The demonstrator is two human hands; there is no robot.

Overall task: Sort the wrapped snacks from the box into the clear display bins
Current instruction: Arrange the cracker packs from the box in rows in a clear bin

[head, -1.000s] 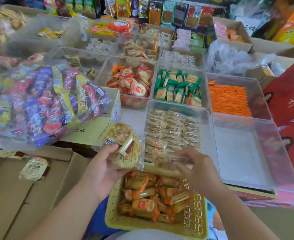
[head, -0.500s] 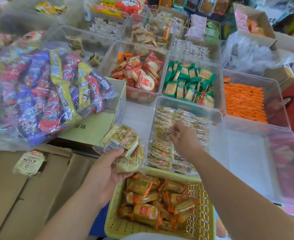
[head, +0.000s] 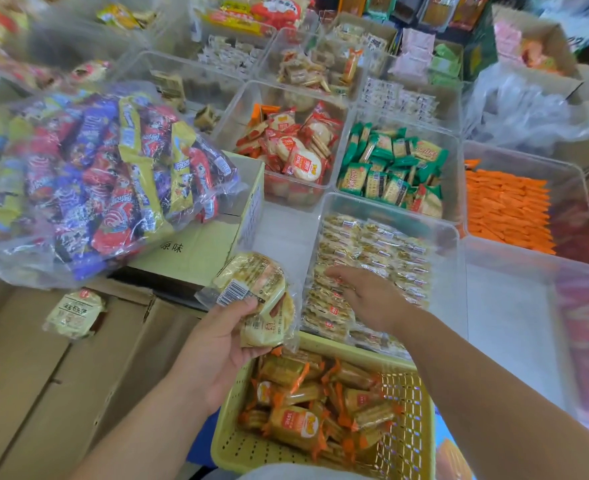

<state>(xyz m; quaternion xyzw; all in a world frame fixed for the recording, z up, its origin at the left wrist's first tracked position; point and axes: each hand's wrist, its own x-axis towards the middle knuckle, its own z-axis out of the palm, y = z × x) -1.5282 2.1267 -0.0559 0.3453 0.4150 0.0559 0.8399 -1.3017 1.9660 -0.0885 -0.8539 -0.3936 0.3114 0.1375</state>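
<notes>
My left hand (head: 223, 337) grips a stack of pale yellow round cracker packs (head: 258, 296), held just left of a clear bin (head: 448, 237). That bin holds rows of the same pale wrapped crackers (head: 379, 251). My right hand (head: 369, 296) reaches into it with fingers stretched flat over the near rows and holds nothing. A yellow plastic basket (head: 410, 445) below my hands holds several orange-wrapped snacks (head: 306, 403).
An empty clear bin (head: 514, 320) stands to the right. Farther bins hold red packs (head: 296, 150), green packs (head: 393, 168) and orange packs (head: 507, 209). A big bag of mixed snacks (head: 95, 174) lies on cardboard boxes (head: 196, 251) at left, with one loose pack (head: 74, 313).
My right hand carried a small pack from the basket edge into the cracker bin and let it go; its fingers now lie flat. The left hand kept its stack.
</notes>
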